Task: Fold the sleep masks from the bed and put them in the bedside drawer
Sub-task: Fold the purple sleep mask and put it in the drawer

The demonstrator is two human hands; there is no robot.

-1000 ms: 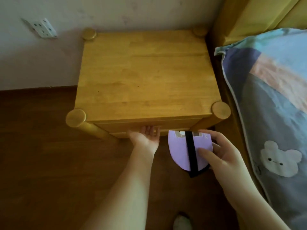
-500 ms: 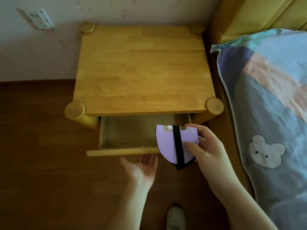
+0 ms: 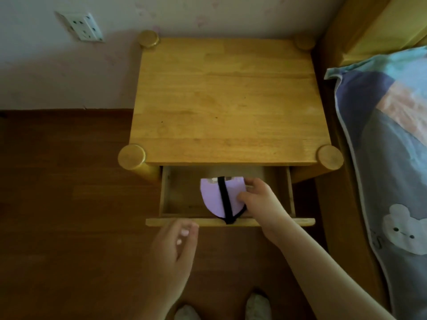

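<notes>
A folded purple sleep mask (image 3: pixel 212 197) with a black strap down its middle sits inside the open bedside drawer (image 3: pixel 182 221). My right hand (image 3: pixel 261 202) reaches into the drawer and grips the mask's right edge between thumb and fingers. The strap's loop hangs over the drawer's front panel. My left hand (image 3: pixel 175 245) hovers below the drawer front, off the wood, fingers loosely curled and holding nothing. The drawer's floor beside the mask looks bare.
The wooden nightstand (image 3: pixel 228 100) stands against a pale wall with a socket plate (image 3: pixel 80 25). A bed with a blue bear-print quilt (image 3: pixel 392 181) lies close on the right. Dark wooden floor (image 3: pixel 57 204) spreads to the left. My feet (image 3: pixel 256 306) show at the bottom.
My left hand pulled the drawer open, then let go and drew back. My right hand carried the mask from in front of the nightstand down into the drawer.
</notes>
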